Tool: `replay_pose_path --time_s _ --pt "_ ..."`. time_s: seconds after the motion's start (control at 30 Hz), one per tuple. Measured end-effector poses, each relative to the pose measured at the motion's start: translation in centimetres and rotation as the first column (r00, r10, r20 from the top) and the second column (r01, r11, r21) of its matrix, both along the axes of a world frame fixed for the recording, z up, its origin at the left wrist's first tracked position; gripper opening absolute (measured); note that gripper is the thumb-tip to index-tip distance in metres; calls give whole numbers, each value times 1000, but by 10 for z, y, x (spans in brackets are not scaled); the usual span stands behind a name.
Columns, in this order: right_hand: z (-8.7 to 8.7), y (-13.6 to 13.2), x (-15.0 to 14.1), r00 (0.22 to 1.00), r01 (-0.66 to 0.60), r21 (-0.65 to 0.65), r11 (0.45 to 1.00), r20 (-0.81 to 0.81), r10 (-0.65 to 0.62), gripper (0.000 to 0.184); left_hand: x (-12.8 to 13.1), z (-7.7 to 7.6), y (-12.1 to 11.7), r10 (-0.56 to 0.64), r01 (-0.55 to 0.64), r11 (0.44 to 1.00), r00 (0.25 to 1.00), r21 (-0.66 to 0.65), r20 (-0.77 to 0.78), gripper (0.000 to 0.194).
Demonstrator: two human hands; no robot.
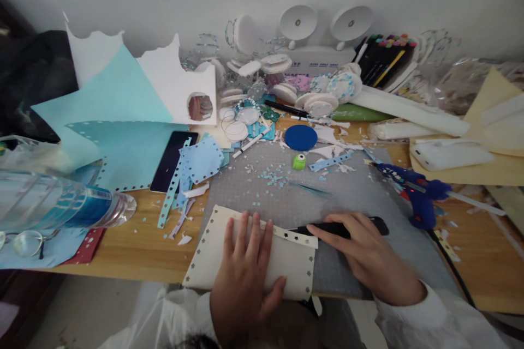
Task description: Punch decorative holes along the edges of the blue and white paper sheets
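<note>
A cream sheet of paper (pixel 286 270) with star-shaped holes along its edges lies at the front of the grey cutting mat (pixel 339 272). My left hand (pixel 245 267) is spread flat on it, fingers apart. In my right hand (pixel 364 253) is a black utility knife (pixel 333 229), its blade pointing left at the paper's top edge. There a punched strip (pixel 301 237) is partly cut loose and lifts at its right end. Beyond my hands, a green craft punch (pixel 299 162) stands on the mat near scattered pale blue paper bits (pixel 273 177).
A blue hot glue gun (pixel 421 191) lies to the right, a glue stick poking out of its back. On the left are a water bottle (pixel 61 202), glasses (pixel 28 244) and a phone (pixel 172 161) under blue paper. White discs and a marker box (pixel 387 60) crowd the back.
</note>
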State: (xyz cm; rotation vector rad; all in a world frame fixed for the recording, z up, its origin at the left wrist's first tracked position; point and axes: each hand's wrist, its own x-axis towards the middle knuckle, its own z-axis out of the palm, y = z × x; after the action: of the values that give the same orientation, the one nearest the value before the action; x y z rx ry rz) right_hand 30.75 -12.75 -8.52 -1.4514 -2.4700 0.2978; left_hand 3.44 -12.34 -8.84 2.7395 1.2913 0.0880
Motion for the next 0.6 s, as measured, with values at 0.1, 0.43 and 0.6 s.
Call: replay_pose_path --time_s 0.1,0.43,0.6 --pt "1 5 -3 1000 -14 -15 1000 1 14 71 0 0 1 -1 1 1000 1000 9 5 83" --pt "2 18 -18 999 -48 23 999 11 48 64 0 0 0 1 -1 1000 1000 26 9 83" --pt "3 25 -28 997 -74 52 996 25 73 61 0 0 1 0 0 1000 1000 13 18 84"
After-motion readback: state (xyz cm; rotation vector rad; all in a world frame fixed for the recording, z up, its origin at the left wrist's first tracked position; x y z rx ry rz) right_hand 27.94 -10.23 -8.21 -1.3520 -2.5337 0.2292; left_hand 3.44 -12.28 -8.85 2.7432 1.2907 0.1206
